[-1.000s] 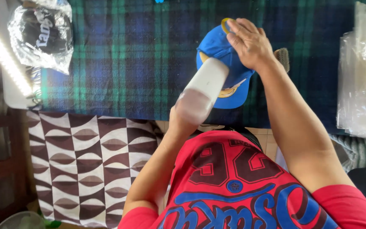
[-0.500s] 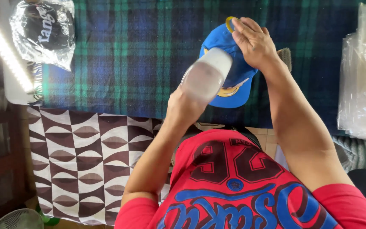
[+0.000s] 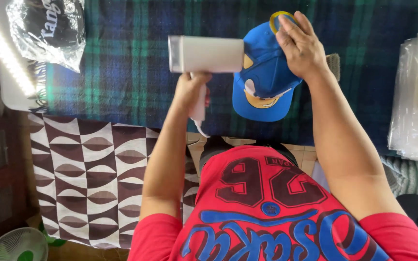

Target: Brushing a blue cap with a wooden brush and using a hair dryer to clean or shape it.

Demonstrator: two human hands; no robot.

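One blue cap (image 3: 266,82) sits under my flat, open right hand (image 3: 302,46); my left hand (image 3: 189,89) grips one white handheld device (image 3: 206,54), probably a steamer.

A single view is given, taken from the head and aimed steeply down. The red-shirted chest fills the near edge, the plaid blanket (image 3: 136,72) the far part; both hands are seen close up.
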